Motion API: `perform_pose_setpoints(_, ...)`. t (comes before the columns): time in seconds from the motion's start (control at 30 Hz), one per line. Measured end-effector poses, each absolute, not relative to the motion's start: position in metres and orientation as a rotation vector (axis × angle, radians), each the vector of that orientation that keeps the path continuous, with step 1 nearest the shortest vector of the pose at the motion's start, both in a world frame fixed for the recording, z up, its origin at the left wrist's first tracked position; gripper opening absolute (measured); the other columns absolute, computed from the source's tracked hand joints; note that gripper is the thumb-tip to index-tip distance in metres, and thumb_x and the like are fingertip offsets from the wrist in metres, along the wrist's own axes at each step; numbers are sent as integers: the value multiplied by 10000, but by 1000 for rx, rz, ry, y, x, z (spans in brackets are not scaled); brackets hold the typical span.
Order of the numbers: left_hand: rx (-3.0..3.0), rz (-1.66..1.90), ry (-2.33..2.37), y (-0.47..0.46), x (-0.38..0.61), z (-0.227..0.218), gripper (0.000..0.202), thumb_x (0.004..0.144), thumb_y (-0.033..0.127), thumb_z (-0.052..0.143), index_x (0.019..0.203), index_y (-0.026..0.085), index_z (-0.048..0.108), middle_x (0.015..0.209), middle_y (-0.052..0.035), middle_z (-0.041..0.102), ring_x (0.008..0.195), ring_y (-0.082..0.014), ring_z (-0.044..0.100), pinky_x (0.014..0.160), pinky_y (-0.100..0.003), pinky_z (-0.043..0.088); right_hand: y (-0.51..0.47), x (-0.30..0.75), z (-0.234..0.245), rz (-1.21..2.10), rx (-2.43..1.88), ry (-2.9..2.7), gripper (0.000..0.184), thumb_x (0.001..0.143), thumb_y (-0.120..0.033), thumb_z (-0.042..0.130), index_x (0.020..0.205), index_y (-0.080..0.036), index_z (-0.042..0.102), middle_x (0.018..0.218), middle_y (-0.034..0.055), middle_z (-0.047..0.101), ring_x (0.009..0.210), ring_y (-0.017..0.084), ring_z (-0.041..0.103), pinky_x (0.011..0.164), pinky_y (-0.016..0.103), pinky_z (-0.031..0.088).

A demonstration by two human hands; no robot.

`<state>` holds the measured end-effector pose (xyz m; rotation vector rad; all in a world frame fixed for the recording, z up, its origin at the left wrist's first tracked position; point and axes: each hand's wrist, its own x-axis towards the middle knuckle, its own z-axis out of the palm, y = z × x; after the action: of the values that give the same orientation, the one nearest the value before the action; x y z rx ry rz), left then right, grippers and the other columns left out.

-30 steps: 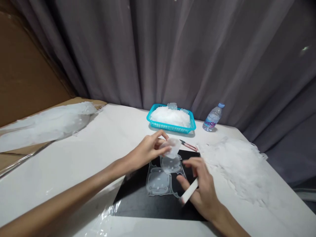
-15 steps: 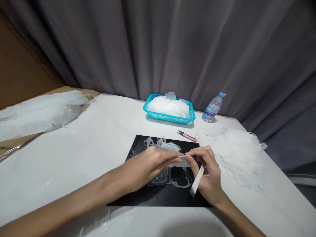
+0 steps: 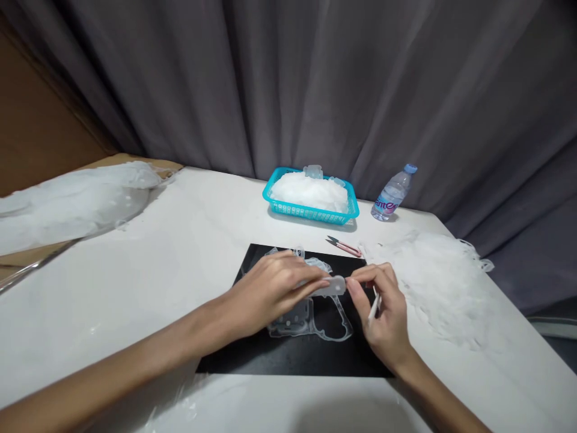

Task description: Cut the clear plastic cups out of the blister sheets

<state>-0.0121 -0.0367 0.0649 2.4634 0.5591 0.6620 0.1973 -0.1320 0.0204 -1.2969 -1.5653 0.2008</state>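
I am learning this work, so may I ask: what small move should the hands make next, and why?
Perhaps the right hand should gently pinch the right end of the translucent piece: the hand's fingertips are at or very near it, while the left hand holds the other side.

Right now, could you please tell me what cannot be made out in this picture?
All in the head view:
- The left end of the translucent plastic piece: hidden by the left hand.
- Part of the molded plastic sheet on the black mat: covered by that hand.
- Most of the white stick: hidden in the right hand.
- The far end of the whitish bundle: cut off by the left edge.
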Motion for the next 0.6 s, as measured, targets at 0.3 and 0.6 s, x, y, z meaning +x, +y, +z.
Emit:
perform_pose_setpoints(0.3, 1890, 1040, 1008, 95, -5, 64, 490, 938, 613, 605, 887, 140, 725, 824, -71, 732, 766, -190, 630, 735, -315, 489, -136, 170, 0, -202, -1085, -2314, 204, 990, -245, 616, 797, -210, 557, 740, 40, 599, 753, 223, 490, 659, 360, 378)
perform_pose_setpoints(0.6, 2090, 1139, 1156, 147, 8, 79, 204, 955, 338, 641, 1040, 154, 619, 1139, -126, 668, 1166, -293, 581, 1086, -478, 402, -136, 171, -2, -114, -1109, -2378, 220, 1006, -351, 633, 867, -188, 587, 843, 38, 626, 884, 243, 558, 774, 355, 450)
